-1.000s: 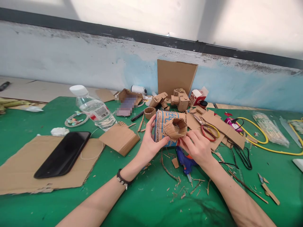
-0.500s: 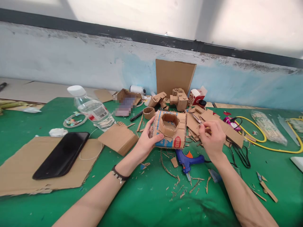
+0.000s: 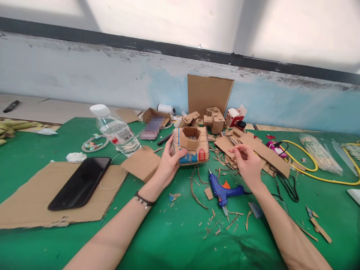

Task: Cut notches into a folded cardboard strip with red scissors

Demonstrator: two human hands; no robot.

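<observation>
My left hand (image 3: 171, 160) is closed around the left side of a cardboard camera model (image 3: 194, 154), a box printed in blue and red. An octagonal cardboard ring (image 3: 189, 141) stands on its top face, its opening facing up. To the right, apart from the model, my right hand (image 3: 247, 163) has thumb and fingers pinched together; whatever is between them is too small to make out. Beneath, a blue hot glue gun (image 3: 225, 190) with an orange trigger lies on the green table. A metal tool (image 3: 232, 140), partly hidden, rests on cardboard scraps (image 3: 264, 152) behind my right hand.
A water bottle (image 3: 115, 131) leans at the left, near a black phone (image 3: 80, 183) on a cardboard sheet (image 3: 25, 195). Another cardboard camera (image 3: 215, 120) stands at the back. Yellow cable (image 3: 315, 169) and bagged sticks (image 3: 320, 153) lie right. Offcuts litter the table (image 3: 174, 240).
My left hand has moved the camera model left and slightly up, uncovering the glue gun's nozzle. My right hand has shifted a little left, still pinched. The view has moved slightly.
</observation>
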